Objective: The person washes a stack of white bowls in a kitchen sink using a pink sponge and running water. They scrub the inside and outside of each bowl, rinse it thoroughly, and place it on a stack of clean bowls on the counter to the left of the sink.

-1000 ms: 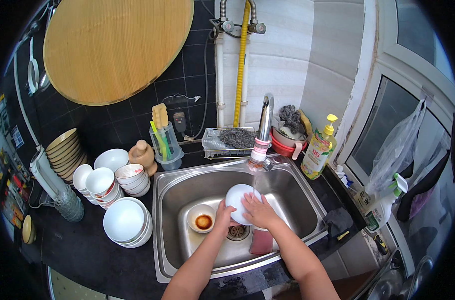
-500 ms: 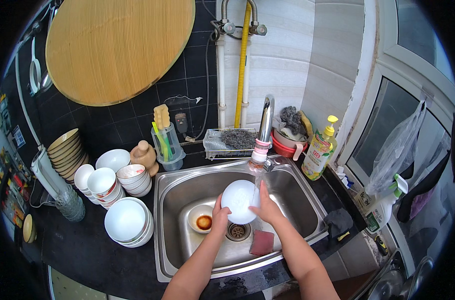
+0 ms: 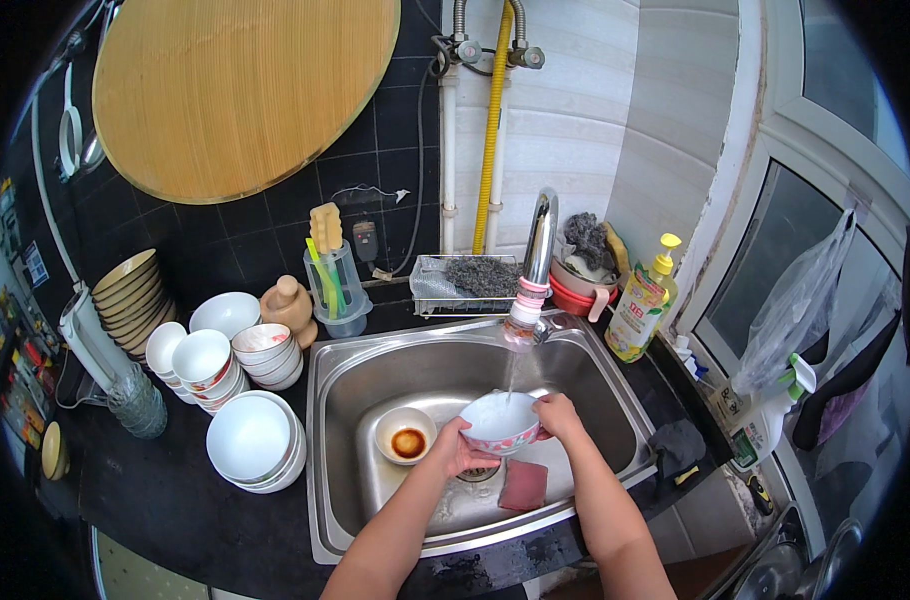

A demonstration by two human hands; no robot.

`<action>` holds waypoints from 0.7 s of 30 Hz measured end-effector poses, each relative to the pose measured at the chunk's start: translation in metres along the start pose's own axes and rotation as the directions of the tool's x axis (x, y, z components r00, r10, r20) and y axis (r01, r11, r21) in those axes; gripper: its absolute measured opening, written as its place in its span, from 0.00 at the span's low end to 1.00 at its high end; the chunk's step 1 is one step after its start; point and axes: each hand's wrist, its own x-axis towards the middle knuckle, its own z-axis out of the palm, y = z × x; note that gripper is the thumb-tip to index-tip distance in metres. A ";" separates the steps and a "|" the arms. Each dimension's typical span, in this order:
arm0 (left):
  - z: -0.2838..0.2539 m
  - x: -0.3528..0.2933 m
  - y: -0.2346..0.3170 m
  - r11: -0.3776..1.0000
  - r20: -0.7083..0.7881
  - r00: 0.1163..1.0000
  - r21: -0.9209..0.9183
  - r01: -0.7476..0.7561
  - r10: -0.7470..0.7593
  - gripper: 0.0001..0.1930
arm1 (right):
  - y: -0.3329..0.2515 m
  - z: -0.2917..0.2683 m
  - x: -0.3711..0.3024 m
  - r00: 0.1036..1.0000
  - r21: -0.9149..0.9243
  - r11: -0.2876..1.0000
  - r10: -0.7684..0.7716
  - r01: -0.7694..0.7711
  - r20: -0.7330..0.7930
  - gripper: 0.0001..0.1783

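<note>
Under the running faucet I hold a white bowl with a pink pattern on its outside, tilted over the sink. My left hand supports it at the lower left side. My right hand grips its right rim. Water falls from the spout into the bowl. On the sink floor left of my hands sits a smaller bowl with dark brown liquid in it. A dull red cloth or sponge lies beside the drain, which the held bowl and my left hand partly cover.
Stacked white bowls and beige bowls stand on the left counter, with a clear utensil holder behind. A soap bottle stands right of the sink. A wire rack and red basin sit behind the faucet.
The bowl has turned from facing me to a tilted, more upright position, showing its patterned outside. My left hand moved lower beneath it; my right shifted to its right rim.
</note>
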 end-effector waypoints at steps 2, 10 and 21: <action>0.000 -0.001 0.000 0.999 -0.031 0.999 0.028 0.022 -0.021 0.34 | 0.000 -0.002 0.002 0.990 0.009 0.996 0.087 -0.088 0.109 0.14; 0.021 -0.016 0.008 0.923 -0.289 0.923 0.356 -0.143 0.255 0.39 | 0.023 0.018 0.019 0.905 -0.141 0.978 0.196 -0.152 0.379 0.16; 0.028 -0.032 0.015 0.239 0.034 0.579 0.890 -0.389 0.815 0.34 | 0.037 0.045 0.033 0.868 0.351 0.929 -0.076 -0.117 0.491 0.17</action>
